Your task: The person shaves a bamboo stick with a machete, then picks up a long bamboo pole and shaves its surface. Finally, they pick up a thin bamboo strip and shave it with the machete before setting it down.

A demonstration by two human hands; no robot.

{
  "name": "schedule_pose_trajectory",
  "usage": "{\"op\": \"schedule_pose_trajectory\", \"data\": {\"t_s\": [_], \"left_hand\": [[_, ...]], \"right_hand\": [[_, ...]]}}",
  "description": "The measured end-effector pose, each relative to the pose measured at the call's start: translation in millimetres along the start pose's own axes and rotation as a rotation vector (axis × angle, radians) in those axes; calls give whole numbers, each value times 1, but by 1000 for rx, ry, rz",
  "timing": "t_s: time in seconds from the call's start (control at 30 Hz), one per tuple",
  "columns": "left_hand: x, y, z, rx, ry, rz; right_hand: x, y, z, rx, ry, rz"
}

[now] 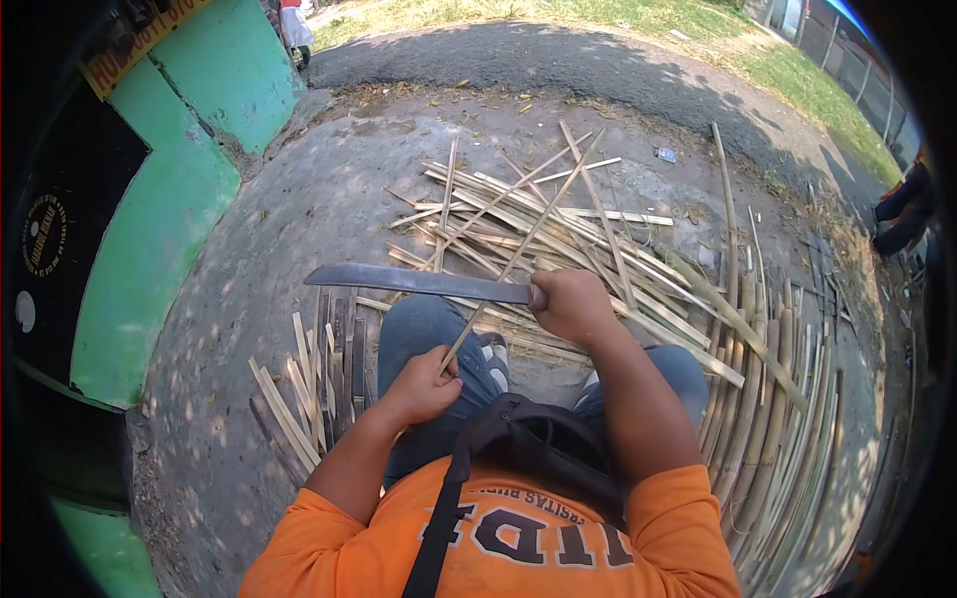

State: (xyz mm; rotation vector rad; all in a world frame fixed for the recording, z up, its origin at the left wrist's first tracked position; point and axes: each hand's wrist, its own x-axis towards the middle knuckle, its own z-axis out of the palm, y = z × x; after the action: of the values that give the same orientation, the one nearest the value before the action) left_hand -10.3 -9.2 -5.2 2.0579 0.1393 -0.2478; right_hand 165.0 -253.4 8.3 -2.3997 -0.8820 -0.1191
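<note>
My right hand (575, 306) is wrapped round the handle of a machete (419, 282), whose long blade points left across my view. In my left hand (422, 386), closed over my knee, is the near end of a thin bamboo strip (510, 262). The strip slants up and away to the right, and the blade crosses over it near the handle. Beyond my knees a loose heap of split bamboo strips (558, 234) lies on the ground.
Bamboo poles (763, 399) lie in a row to my right. Shorter split pieces (304, 384) and dark slats (344, 349) are at my left. A green wall (150, 269) stands further left. An asphalt road (518, 60) runs ahead. Another person's legs (902, 211) show at far right.
</note>
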Motion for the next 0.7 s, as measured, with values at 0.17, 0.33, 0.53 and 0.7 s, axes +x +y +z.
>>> {"op": "schedule_pose_trajectory", "data": {"t_s": [0.17, 0.33, 0.53, 0.7], "left_hand": [[1, -2, 0, 13, -4, 7], [1, 1, 0, -7, -9, 5], [1, 0, -1, -5, -3, 16], [1, 0, 2, -35, 11, 14]], "right_hand": [[1, 2, -10, -31, 24, 32], [3, 21, -10, -9, 86, 180], [4, 9, -7, 27, 25, 212], [0, 6, 6, -35, 11, 67]]}}
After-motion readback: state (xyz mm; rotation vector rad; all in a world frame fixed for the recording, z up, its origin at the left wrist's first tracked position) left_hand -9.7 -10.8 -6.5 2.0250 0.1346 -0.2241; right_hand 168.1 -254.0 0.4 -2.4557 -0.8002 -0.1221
